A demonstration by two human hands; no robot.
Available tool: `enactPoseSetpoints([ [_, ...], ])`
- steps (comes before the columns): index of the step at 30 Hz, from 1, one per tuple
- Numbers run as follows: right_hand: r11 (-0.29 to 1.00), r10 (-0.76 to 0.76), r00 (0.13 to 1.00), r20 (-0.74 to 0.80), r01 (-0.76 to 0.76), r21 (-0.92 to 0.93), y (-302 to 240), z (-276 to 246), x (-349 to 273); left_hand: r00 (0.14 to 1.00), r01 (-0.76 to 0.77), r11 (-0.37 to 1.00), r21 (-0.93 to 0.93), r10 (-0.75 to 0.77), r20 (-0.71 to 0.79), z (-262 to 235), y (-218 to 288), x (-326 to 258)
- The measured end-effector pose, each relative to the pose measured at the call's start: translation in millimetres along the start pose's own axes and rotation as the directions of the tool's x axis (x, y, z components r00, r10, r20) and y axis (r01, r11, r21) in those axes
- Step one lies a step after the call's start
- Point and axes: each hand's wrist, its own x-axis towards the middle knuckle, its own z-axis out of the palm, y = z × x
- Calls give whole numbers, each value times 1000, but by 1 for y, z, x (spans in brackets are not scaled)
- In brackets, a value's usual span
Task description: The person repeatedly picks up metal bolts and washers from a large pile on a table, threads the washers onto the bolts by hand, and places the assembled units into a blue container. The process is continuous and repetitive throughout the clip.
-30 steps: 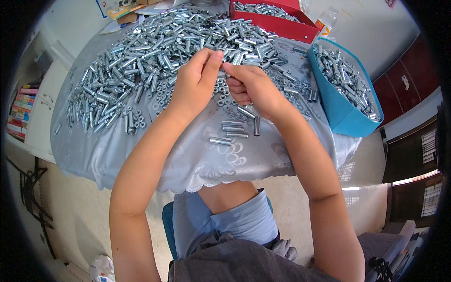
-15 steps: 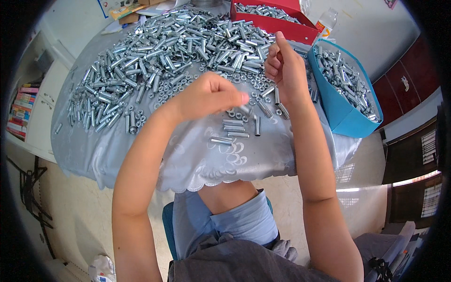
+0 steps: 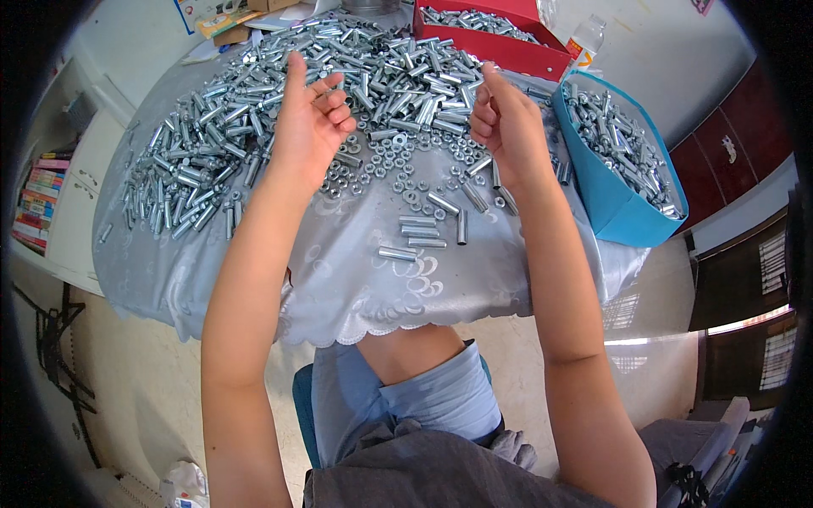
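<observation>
My left hand (image 3: 312, 131) is raised over the front of a large heap of metal sleeves and bolts (image 3: 229, 106). Its thumb points up, the fingers are loosely bent and apart, and nothing shows in them. On the right, my right hand (image 3: 513, 127) hovers at the heap's edge with its fingers curled in. Whatever they may hold is hidden. Loose hex nuts (image 3: 398, 161) are scattered between the hands. Nearer to me lie several shiny sleeves (image 3: 418, 231), some side by side, with one sleeve (image 3: 443, 204) slanting behind them.
A blue bin (image 3: 627, 190) full of bolts with sleeves stands at the table's right. Behind it are a red box (image 3: 500, 46) of similar parts and a plastic bottle (image 3: 586, 41). A silvery tablecloth (image 3: 339, 288) hangs over the near edge.
My left hand has let go of a sleeve, which now lies by the others, and has swung left and away, opening up. My right hand has shifted slightly left.
</observation>
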Motion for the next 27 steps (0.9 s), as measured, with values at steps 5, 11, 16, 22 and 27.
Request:
enactPoseSetpoints([
  [5, 914, -145, 989, 22, 143, -379, 15, -3, 7, 969, -227, 893, 388, 248, -4, -4, -7, 2],
  [11, 389, -378, 813, 443, 573, -721, 35, 0, 4, 863, -369, 741, 560, 497, -89, -13, -9, 9],
  [16, 126, -360, 702, 614, 689, -714, 54, -7, 8, 765, -437, 681, 587, 625, -155, -29, 0, 24],
  [22, 124, -301, 757, 580, 634, -763, 58, -5, 6, 758, -399, 168, 902, 613, 221, -59, 7, 36],
  [27, 209, -287, 775, 564, 625, -753, 43, -5, 5, 844, -245, -367, 898, 375, 384, -48, -8, 16],
])
